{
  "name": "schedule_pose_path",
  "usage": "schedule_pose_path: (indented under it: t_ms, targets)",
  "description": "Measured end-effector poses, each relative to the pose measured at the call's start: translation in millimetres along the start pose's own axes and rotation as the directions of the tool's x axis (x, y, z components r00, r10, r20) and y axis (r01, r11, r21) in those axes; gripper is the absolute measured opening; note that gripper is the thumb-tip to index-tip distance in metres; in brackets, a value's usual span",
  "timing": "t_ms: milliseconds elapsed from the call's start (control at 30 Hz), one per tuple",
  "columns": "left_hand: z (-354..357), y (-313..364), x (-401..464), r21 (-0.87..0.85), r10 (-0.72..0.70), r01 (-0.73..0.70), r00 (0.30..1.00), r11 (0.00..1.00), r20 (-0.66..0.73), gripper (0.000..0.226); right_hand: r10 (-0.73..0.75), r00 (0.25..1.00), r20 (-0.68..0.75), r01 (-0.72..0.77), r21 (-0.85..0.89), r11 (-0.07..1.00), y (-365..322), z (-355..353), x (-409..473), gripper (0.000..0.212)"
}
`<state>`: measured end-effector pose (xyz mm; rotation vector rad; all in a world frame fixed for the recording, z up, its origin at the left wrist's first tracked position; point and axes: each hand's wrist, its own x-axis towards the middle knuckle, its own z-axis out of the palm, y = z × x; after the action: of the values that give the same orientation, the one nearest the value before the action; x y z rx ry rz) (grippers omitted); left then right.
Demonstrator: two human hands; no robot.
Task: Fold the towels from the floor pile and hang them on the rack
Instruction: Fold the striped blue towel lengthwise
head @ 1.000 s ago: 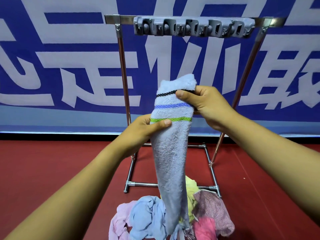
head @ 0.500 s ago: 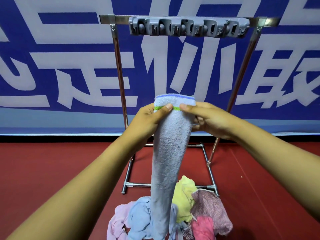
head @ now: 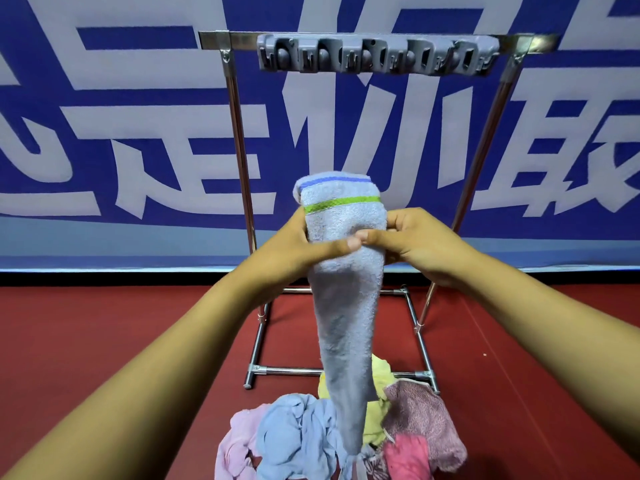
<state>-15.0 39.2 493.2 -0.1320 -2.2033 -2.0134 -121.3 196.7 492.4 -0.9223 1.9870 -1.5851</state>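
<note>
Fingers of both hands wrap a pale blue towel (head: 343, 289) from opposite sides; left hand (head: 294, 247) curls round its left edge with thumb laid across the front; right hand (head: 415, 242) curls round the right edge, thumb pointing in so the two thumb tips meet at the towel's middle; remaining fingers mostly hidden behind the cloth; towel is folded into a narrow strip, held upright; its folded top sits just above the fingers, showing a green stripe and a blue stripe above that; the rest hangs straight down below the fingers, narrowing toward its lower end; lower end reaches the towel pile (head: 332, 434) on the red floor (head: 104, 341), well below the hands, whether touching it cannot be told; pile shows pink, light blue, yellow and mottled mauve cloths bunched together; metal rack (head: 239, 161) stands beyond the fingers, its uprights either side of the hands; top bar well above the fingers, carrying a grey clip strip (head: 377, 57); rack base tubes lie on the floor just behind the pile; blue banner (head: 138, 133) with large white characters fills the wall behind.
</note>
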Motion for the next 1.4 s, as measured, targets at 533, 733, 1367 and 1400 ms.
schedule_pose_path:
  t_ms: [533, 733, 1367, 1400]
  targets:
    - [1.5, -24.5, -1.6, -0.068, -0.116, 0.102, 0.964, 0.992, -0.241, 0.006, 0.035, 0.989, -0.141, -0.028, 0.054, 0.998, -5.9, 2.5, 2.6, 0.029]
    - [3.4, -18.0, 1.9, -0.172, -0.144, 0.098, 0.950, 0.980, -0.277, 0.013, 0.113, 0.992, 0.049, -0.115, 0.030, 0.993, 4.5, -4.9, -7.9, 0.026]
    - [-0.5, -39.9, -4.0, 0.003, -0.112, 0.114, 0.982, 0.994, -0.151, 0.060, -0.013, 0.994, -0.112, 0.018, 0.045, 0.999, 12.0, 13.7, -3.9, 0.018]
    - [0.2, -40.3, -2.0, -0.006, -0.110, 0.111, 0.980, 0.994, -0.168, 0.059, -0.015, 0.991, -0.129, 0.020, 0.037, 0.999, 12.1, 13.0, -3.9, 0.022]
